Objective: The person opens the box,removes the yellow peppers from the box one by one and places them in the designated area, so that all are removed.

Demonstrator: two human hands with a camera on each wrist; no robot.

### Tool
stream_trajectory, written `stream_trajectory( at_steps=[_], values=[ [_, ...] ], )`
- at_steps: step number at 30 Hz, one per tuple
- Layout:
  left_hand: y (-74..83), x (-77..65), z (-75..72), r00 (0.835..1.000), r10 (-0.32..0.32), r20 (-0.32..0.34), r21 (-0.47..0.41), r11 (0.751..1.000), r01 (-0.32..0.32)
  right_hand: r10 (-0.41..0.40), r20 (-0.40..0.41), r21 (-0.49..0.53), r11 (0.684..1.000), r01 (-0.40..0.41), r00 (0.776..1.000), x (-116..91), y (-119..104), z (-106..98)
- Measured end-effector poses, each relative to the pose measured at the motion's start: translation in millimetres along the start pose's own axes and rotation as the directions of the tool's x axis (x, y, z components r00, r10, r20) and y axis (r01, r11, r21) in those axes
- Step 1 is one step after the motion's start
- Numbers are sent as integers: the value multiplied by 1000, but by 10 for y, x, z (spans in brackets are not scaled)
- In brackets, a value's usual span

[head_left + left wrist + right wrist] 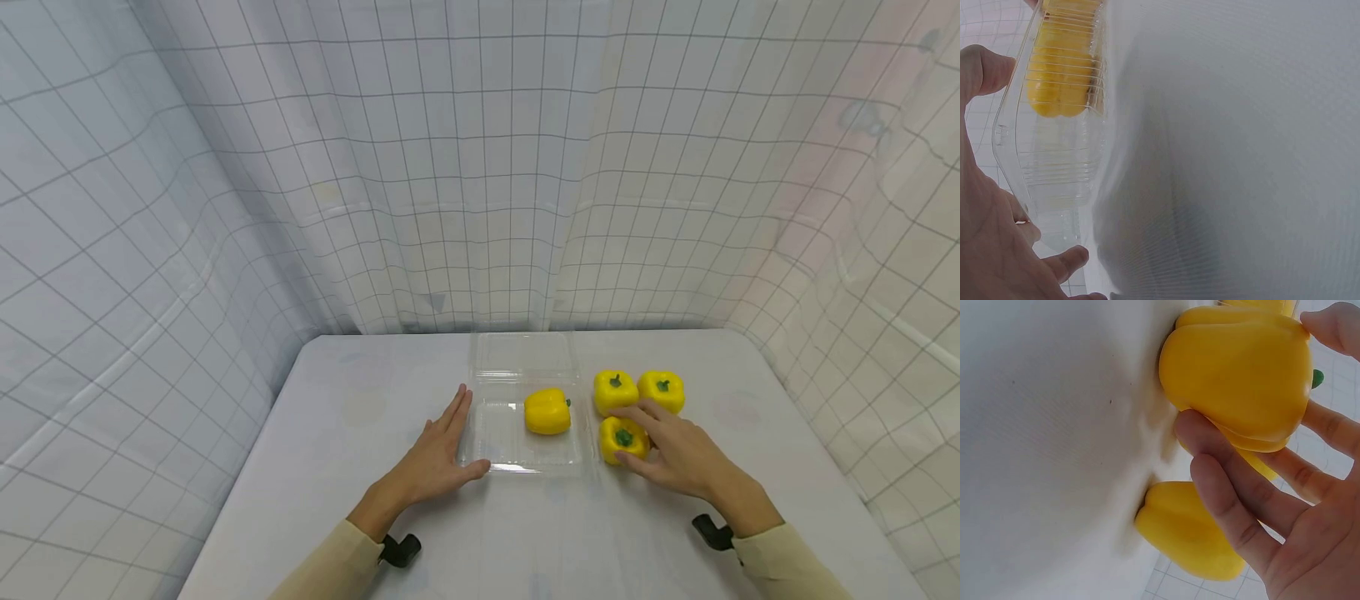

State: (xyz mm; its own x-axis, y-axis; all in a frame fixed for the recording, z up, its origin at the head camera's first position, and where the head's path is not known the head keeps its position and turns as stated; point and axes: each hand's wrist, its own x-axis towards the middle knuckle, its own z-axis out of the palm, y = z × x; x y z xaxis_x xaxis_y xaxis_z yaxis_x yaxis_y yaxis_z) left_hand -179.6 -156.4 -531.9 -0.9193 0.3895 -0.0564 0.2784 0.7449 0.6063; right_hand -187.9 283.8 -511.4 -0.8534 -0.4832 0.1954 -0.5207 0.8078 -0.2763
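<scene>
A clear plastic clamshell container (pixel 498 437) lies opened on the table, its lid (pixel 525 354) folded away at the back. One yellow bell pepper (pixel 547 412) rests on its side in the base, seen through the ribbed wall in the left wrist view. My left hand (pixel 435 458) rests along the container's left side, fingers extended and thumb at the near corner. My right hand (pixel 678 450) holds the nearest upright yellow bell pepper (pixel 1241 375) beside the container, thumb and fingers on opposite sides. That pepper appears to stand on the table.
Two more upright yellow bell peppers, one at back left (pixel 615 392) and one at back right (pixel 662 392), stand just behind the right hand. A white cloth covers the table (pixel 360 400). Grid-patterned curtains (pixel 480 167) enclose the back and both sides.
</scene>
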Motion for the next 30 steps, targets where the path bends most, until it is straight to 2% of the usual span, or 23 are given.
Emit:
stream_trajectory(
  at_steps=[16, 30],
  values=[
    [-6, 2, 5, 1000, 0, 3, 12, 1000, 0, -5, -65, -23, 1000, 4, 998, 2, -23, -50],
    [1, 1, -6, 1000, 0, 5, 3, 1000, 0, -42, -133, -39, 999, 37, 990, 11, -25, -53]
  ],
)
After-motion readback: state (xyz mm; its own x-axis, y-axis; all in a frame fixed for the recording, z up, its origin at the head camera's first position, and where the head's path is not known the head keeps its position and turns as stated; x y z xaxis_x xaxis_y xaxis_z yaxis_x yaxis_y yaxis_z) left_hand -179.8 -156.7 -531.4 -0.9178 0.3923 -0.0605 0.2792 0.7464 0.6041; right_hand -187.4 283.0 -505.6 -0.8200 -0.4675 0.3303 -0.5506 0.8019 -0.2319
